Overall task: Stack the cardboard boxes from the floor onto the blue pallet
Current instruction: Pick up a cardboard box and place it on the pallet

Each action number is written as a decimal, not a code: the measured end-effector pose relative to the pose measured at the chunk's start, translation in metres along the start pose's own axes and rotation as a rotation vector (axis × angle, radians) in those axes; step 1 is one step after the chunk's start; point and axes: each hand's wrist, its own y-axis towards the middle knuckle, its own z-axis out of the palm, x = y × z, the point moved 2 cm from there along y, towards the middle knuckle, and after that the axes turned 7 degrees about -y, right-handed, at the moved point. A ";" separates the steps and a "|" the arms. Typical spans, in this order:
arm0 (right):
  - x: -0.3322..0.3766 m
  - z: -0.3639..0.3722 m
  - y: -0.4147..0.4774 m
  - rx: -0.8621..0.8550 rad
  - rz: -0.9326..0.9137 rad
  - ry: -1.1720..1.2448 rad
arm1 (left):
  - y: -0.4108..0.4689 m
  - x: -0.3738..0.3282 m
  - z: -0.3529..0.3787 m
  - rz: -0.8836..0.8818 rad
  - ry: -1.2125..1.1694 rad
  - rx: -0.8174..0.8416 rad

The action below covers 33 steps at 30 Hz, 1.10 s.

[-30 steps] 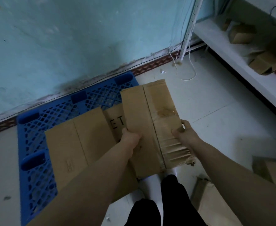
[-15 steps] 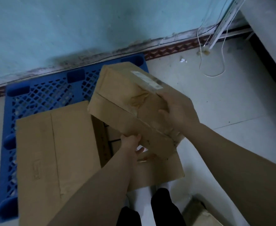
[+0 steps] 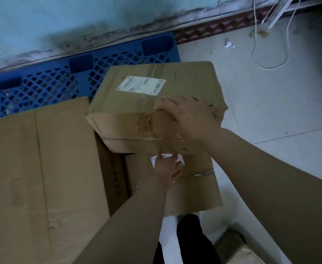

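Blue pallet on the tiled floor, far edge against the teal wall. A flattened cardboard sheet covers its near left part. To the right of it lies a lower box, near end overhanging toward the person's dark trousers. The labelled box sits tilted above that lower box and the pallet's right side, white shipping label up, near face creased and torn. Whether it rests on the lower box or is carried, cannot tell. Right hand lies over the box's near top edge, grip apart, fingers spread flat on the top face, palm on the torn front. Left hand reaches up from below, grip apart, fingers fairly straight with tips at the box's bottom edge, over a white slip on the lower box. A loose white cable loops on the floor at upper right. Another box sits on the floor by the person's right leg.
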 end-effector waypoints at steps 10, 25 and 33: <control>0.002 0.058 -0.085 0.167 0.254 0.206 | -0.047 -0.046 -0.060 0.171 0.551 -0.206; -0.037 0.063 -0.057 0.177 0.783 0.334 | -0.036 -0.084 -0.082 0.665 1.348 -0.383; -0.032 0.061 -0.027 0.242 0.694 0.322 | -0.031 -0.097 -0.087 0.588 1.274 -0.405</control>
